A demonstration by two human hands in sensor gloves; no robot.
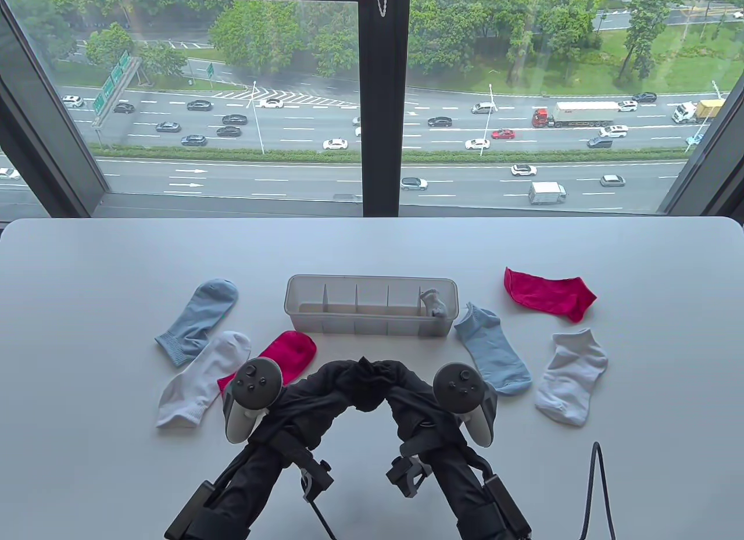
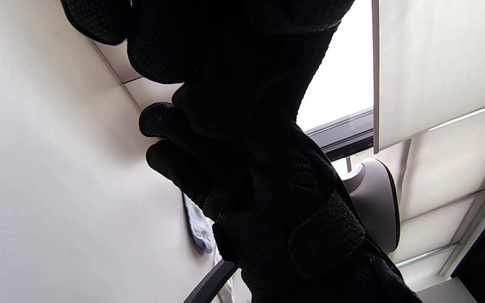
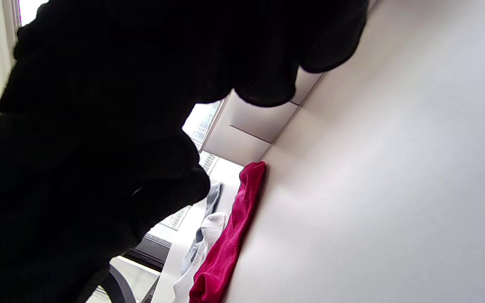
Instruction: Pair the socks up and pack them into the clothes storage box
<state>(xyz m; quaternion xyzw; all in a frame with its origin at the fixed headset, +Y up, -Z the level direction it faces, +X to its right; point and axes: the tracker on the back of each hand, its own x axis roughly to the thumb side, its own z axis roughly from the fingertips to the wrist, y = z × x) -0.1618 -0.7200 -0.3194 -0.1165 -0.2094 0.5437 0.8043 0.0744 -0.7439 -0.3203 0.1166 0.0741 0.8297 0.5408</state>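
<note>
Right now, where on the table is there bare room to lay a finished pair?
Free: the strip between the storage box and the window, and both outer table edges. Crowded: socks flank the box, and both hands meet just in front.

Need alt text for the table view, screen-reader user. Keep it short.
Two gloved hands, left hand and right hand, meet over a bunched black sock in front of a clear divided storage box on a white table. Blue, white and red socks lie loose on both sides; one grey bundle sits in the box's rightmost compartment.
</note>
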